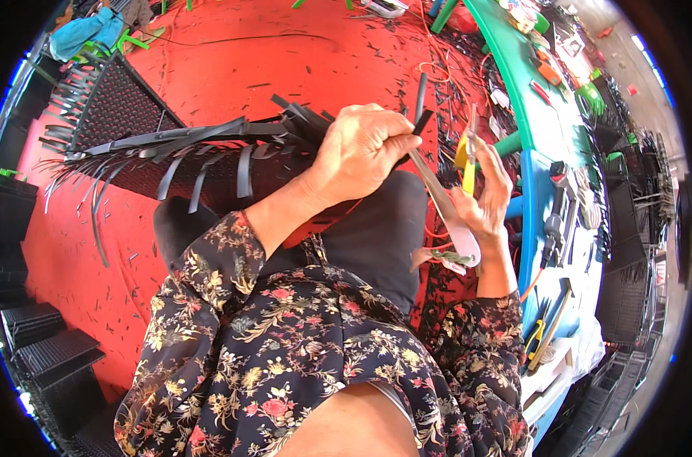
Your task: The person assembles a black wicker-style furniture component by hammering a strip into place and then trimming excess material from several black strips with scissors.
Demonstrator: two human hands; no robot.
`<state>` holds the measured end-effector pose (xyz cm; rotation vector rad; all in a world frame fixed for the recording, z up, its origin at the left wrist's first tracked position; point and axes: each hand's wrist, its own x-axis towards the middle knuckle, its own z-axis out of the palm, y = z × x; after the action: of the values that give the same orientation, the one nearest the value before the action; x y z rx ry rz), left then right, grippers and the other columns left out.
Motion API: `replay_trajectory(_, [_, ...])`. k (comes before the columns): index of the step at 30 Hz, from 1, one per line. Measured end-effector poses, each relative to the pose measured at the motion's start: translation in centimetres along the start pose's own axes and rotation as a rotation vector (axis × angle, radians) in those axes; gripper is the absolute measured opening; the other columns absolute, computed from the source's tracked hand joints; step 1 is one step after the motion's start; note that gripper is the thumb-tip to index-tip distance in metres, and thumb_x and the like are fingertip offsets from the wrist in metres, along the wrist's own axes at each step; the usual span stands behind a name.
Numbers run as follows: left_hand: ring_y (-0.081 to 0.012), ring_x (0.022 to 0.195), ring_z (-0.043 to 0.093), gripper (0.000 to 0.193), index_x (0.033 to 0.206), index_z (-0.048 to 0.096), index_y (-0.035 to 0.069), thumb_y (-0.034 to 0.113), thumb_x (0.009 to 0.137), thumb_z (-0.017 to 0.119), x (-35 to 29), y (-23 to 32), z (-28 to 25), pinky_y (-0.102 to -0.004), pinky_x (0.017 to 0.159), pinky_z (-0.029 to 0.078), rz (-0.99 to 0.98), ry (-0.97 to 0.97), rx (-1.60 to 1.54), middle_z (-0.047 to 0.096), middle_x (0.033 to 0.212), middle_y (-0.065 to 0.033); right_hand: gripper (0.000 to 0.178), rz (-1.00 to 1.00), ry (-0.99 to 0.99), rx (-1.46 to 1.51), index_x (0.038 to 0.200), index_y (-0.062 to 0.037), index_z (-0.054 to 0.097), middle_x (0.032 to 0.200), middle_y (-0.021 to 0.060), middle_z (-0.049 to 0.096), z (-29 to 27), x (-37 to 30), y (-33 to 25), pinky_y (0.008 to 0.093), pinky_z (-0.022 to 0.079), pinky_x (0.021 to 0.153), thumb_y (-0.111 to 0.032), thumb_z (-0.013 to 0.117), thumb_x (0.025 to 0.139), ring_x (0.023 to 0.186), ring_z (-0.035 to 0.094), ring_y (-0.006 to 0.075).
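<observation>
Across my lap and to the left lies a black woven panel, with many loose flat strips fringing its edge. My left hand is closed, thumb pressed to fingers, on a black plastic strip. To its right my right hand is raised, fingers curled around a yellow-handled cutting tool whose pale tip points away from me. Its exact kind is partly hidden by the fingers. A flat, shiny greyish strip slants between the two hands, its rounded lower end below my right hand.
Another black woven piece stands at the far left. Cut scraps litter the red floor covering. On my right stand a green table and a blue stand with a black corded tool. An orange cord trails nearby.
</observation>
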<state>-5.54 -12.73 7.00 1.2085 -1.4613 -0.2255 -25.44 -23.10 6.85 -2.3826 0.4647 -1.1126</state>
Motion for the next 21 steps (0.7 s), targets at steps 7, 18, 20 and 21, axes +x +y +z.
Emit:
replay_trajectory(7, [-0.0318, 0.066, 0.059, 0.010, 0.075, 0.063, 0.002, 0.010, 0.076, 0.069, 0.2, 0.0, -0.2, -0.0396, 0.059, 0.047, 0.013, 0.005, 0.043, 0.060, 0.065, -0.0124, 0.068, 0.036, -0.166, -0.036, 0.111, 0.0030, 0.058, 0.087, 0.0147, 0.059, 0.1, 1.1, -1.0, 0.0379, 0.048, 0.076, -0.038, 0.069, 0.058, 0.080, 0.060, 0.0298])
replay_trajectory(18, [-0.0330, 0.066, 0.058, 0.011, 0.074, 0.062, 0.003, 0.011, 0.077, 0.068, 0.1, 0.0, -0.4, -0.0404, 0.059, 0.046, 0.015, -0.009, 0.047, 0.058, 0.063, -0.0131, 0.061, 0.012, -0.204, -0.062, 0.110, 0.0028, 0.058, 0.086, 0.0140, 0.057, 0.4, 2.0, -1.8, 0.0359, 0.048, 0.071, -0.031, 0.069, 0.059, 0.077, 0.058, 0.0282])
replay_trajectory(20, [-0.0334, 0.066, 0.057, 0.011, 0.073, 0.062, 0.003, 0.011, 0.077, 0.067, 0.1, -0.1, -0.5, -0.0408, 0.058, 0.045, 0.025, -0.020, 0.058, 0.057, 0.063, -0.0133, 0.058, 0.003, -0.208, -0.062, 0.109, 0.0008, 0.059, 0.089, 0.0151, 0.060, 0.4, 1.9, -1.6, 0.0377, 0.050, 0.072, -0.026, 0.070, 0.059, 0.079, 0.060, 0.0312])
replay_trajectory(21, [-0.0335, 0.066, 0.057, 0.012, 0.072, 0.061, 0.002, 0.011, 0.077, 0.067, 0.1, -0.1, -0.4, -0.0410, 0.058, 0.045, 0.031, -0.019, 0.052, 0.057, 0.063, -0.0133, 0.056, 0.003, -0.207, -0.062, 0.108, 0.0006, 0.060, 0.089, 0.0150, 0.060, 0.4, 1.9, -1.5, 0.0378, 0.050, 0.073, -0.025, 0.070, 0.059, 0.079, 0.060, 0.0313])
